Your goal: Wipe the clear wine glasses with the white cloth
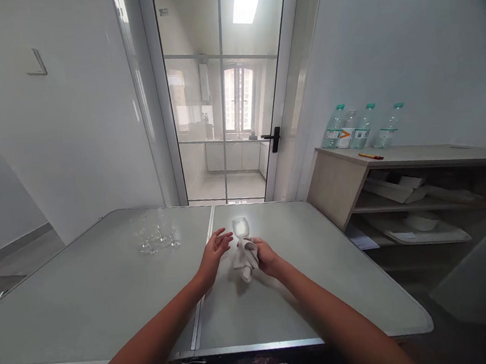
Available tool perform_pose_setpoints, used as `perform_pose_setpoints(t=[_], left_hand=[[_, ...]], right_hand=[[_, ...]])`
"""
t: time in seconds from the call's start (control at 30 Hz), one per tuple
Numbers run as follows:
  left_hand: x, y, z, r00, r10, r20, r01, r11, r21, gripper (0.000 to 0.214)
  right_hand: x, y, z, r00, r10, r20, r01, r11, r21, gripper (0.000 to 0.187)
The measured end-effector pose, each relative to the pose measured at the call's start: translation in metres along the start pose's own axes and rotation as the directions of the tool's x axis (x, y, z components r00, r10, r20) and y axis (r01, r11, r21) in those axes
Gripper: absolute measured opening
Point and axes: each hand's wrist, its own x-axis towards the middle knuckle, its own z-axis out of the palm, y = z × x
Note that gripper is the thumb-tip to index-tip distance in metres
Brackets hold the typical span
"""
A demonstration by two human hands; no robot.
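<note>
A clear wine glass (241, 227) stands out above a crumpled white cloth (245, 257), over the right half of the table. My right hand (267, 257) is closed on the cloth, which is bunched around the lower part of the glass and hides its stem. Whether those fingers also grip the stem through the fabric, I cannot tell. To the left of the glass is my left hand (214, 253), open, its fingers apart and pointing towards the bowl, holding nothing. Several clear stemmed glasses (158, 236) stand grouped on the table's left half.
The pale table (121, 310) has a metal seam running front to back. On the right, a wooden shelf unit (339, 183) carries several plastic bottles (361, 129) and an orange pen-like item (371, 156). Behind the table is a glazed door (196, 111) with a black handle.
</note>
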Motion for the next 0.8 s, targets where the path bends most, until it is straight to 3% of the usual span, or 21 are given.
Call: perform_pose_setpoints(t=[0.07,0.13,0.2,0.3,0.37,0.43,0.5,0.57,0.67,0.73,0.8], left_hand=[[-0.002,0.000,0.001,0.996,-0.041,0.079,0.050,0.992,-0.118,0.060],[-0.004,0.001,0.002,0.990,-0.050,0.135,0.074,0.981,-0.179,0.060],[-0.005,0.000,0.001,0.991,-0.047,0.128,0.068,0.983,-0.171,0.061],[-0.005,-0.004,0.002,0.998,-0.041,-0.043,0.038,0.997,-0.060,0.062],[-0.004,-0.006,0.003,0.989,-0.020,-0.145,0.020,1.000,0.003,0.061],[-0.003,-0.006,0.003,0.985,0.020,-0.171,-0.015,0.999,0.028,0.060],[-0.003,-0.002,0.003,0.985,0.070,-0.157,-0.067,0.997,0.029,0.059],[-0.004,0.004,0.003,0.985,0.109,-0.133,-0.107,0.994,0.019,0.058],[-0.008,0.014,0.004,0.981,0.171,-0.092,-0.171,0.985,0.004,0.055],[-0.012,0.020,0.006,0.964,0.260,-0.062,-0.260,0.966,0.002,0.056],[-0.016,0.024,0.008,0.931,0.362,-0.055,-0.360,0.932,0.036,0.058]], right_hand=[[-0.006,0.004,0.006,0.990,0.091,0.111,-0.091,0.996,-0.006,0.023],[-0.010,0.007,0.013,0.946,0.197,0.256,-0.197,0.980,-0.025,0.024],[-0.010,0.010,0.016,0.909,0.235,0.343,-0.220,0.972,-0.084,0.025],[-0.006,0.012,0.018,0.969,0.078,0.236,0.011,0.936,-0.351,0.022],[-0.004,0.012,0.019,0.988,-0.108,0.107,0.151,0.770,-0.620,0.016],[-0.004,0.010,0.021,0.971,-0.234,0.046,0.177,0.574,-0.800,0.010],[-0.005,0.007,0.023,0.960,-0.277,0.050,0.188,0.501,-0.845,0.006],[-0.005,0.003,0.023,0.960,-0.264,0.096,0.240,0.593,-0.769,0.005],[-0.002,-0.002,0.016,0.969,-0.226,0.097,0.246,0.887,-0.391,0.027],[0.002,-0.006,0.008,0.970,-0.226,-0.093,0.213,0.968,-0.132,0.035],[0.003,-0.008,0.001,0.936,-0.220,-0.276,0.231,0.973,0.010,0.036]])
